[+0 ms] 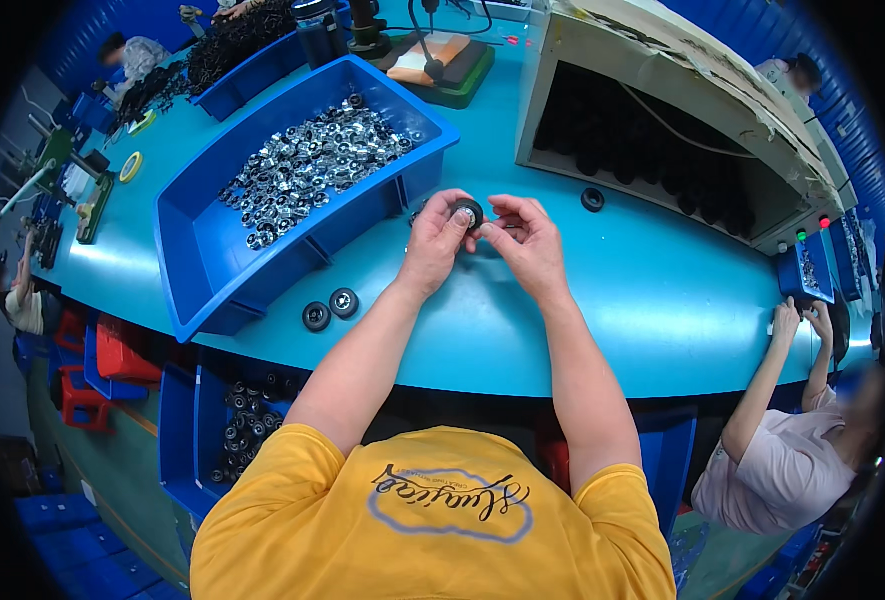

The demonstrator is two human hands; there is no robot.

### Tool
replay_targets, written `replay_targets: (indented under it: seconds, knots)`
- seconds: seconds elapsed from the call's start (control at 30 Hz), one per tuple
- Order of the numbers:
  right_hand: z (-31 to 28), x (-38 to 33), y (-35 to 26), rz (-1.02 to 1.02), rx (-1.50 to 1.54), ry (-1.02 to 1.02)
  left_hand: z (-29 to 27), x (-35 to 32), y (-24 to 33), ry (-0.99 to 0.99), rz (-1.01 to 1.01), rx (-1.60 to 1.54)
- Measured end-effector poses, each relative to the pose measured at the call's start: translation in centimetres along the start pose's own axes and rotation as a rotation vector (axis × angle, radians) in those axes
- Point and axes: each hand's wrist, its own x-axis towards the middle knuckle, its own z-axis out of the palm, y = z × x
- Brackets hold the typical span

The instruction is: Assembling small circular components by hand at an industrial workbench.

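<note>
A: What do the fingers have?
B: The left hand (430, 245) is closed around a small black-tyred wheel (467, 213), just above the middle of the frame. Its thumb lies over the near side, fingers curled behind. The right hand (529, 245) is half curled by the wheel's right edge, thumb near forefinger; whether it grips anything, I can't tell.
A: Which way does the wheel point?
B: Its silvery hub faces up toward the viewer, tipped a little right. It's a disc, so the axle line follows that facing; the exact tilt is unclear.
A: And further out?
B: Two black wheels (343, 303) lie flat left of centre. A loose tyre (591, 200) sits upper right. Upper left, a blue bin (187, 265) holds silvery hubs (312, 165).
</note>
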Motion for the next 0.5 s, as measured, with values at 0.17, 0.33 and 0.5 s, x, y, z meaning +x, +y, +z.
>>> replay_targets:
  seconds: [0.17,0.33,0.5]
  knots:
    - [0.4,-0.1,0.9,0.048,0.044,-0.065,-0.1,-0.3,-0.1,0.025,0.011,0.018]
    - [0.8,-0.3,0.8,0.094,0.027,-0.022,0.1,-0.4,-0.6,0.043,0.061,0.144]
    - [0.0,0.0,0.5,0.165,0.124,-0.034,1.0,-0.2,0.0,0.007,-0.010,0.059]
